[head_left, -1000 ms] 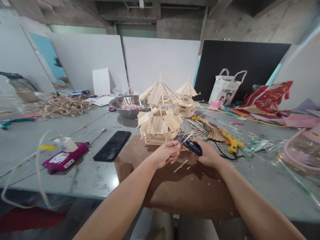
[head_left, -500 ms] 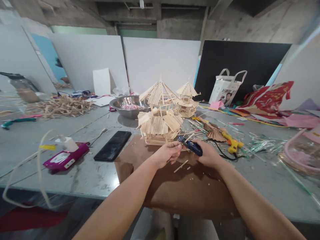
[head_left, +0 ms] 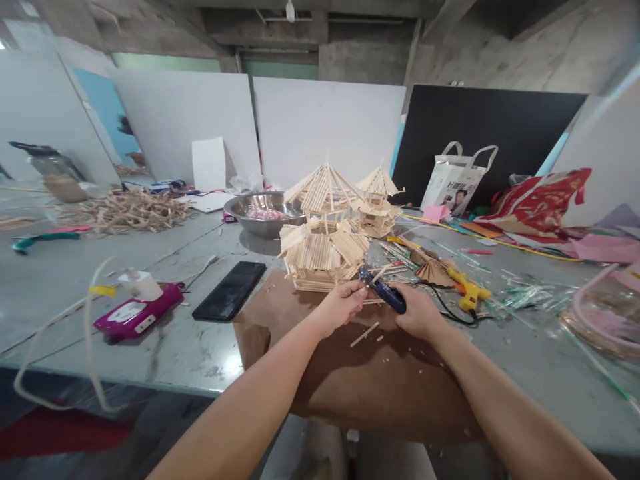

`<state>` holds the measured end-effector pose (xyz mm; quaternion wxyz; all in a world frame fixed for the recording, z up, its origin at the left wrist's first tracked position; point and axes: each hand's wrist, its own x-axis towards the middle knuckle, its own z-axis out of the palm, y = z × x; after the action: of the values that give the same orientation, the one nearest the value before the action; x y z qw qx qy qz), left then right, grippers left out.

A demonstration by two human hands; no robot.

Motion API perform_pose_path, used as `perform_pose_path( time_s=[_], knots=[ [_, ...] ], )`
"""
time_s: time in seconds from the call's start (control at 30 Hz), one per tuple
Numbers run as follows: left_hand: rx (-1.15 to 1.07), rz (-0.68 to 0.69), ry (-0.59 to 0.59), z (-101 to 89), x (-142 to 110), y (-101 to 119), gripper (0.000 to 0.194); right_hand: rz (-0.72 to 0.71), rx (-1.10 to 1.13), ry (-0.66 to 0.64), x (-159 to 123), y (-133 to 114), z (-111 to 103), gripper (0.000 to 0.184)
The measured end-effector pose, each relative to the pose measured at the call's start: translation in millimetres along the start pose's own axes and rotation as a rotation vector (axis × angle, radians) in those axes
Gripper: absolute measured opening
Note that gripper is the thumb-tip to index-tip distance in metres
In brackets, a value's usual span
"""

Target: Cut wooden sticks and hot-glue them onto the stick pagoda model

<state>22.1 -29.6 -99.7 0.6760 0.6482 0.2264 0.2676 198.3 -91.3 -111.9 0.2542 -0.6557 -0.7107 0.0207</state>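
Note:
My right hand (head_left: 420, 312) is wrapped round a pair of blue-handled pliers (head_left: 386, 293), their jaws pointing left. Fingertips pinched, my left hand (head_left: 345, 307) meets the jaws and holds a thin wooden stick, mostly hidden by the fingers. Just behind the hands stands a pavilion model (head_left: 325, 250) built of pale wooden sticks, with a tiered roof. A similar, smaller-looking model (head_left: 379, 200) is farther back to the right. Below the hands, a loose stick (head_left: 365, 335) and small offcuts lie on a brown board (head_left: 320, 380).
Left of the board lie a black phone (head_left: 230, 291) and a purple power strip (head_left: 137, 312) with a looping cable. A metal bowl (head_left: 245, 217) and a heap of sticks (head_left: 135, 212) sit farther back. To the right are a yellow glue gun (head_left: 469, 292) and plastic scraps.
The whole view has shifted slightly, with everything appearing a little to the right. Both hands keep the same hold at the pliers' jaws.

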Motion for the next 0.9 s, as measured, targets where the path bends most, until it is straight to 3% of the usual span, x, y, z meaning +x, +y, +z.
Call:
perform_pose_path(
  time_s=[0.2, 0.37, 0.53, 0.9],
  knots=[
    [0.367, 0.341, 0.255, 5.8, 3.2, -2.7, 0.018, 0.055, -0.048, 0.007, -1.1, -8.4, 2.7, 0.043],
    [0.502, 0.345, 0.338, 5.6, 3.0, -7.4, 0.022, 0.046, -0.049, 0.002, -0.7, -9.2, 5.2, 0.048],
    [0.382, 0.338, 0.254, 7.1, 1.4, -3.9, 0.023, 0.017, -0.011, 0.015, -0.2, -4.3, 7.5, 0.048],
    [-0.106, 0.021, 0.034, 4.5, -2.2, -0.7, 0.034, -0.052, 0.059, 0.017, -1.7, -2.1, 5.9, 0.050]
  ],
)
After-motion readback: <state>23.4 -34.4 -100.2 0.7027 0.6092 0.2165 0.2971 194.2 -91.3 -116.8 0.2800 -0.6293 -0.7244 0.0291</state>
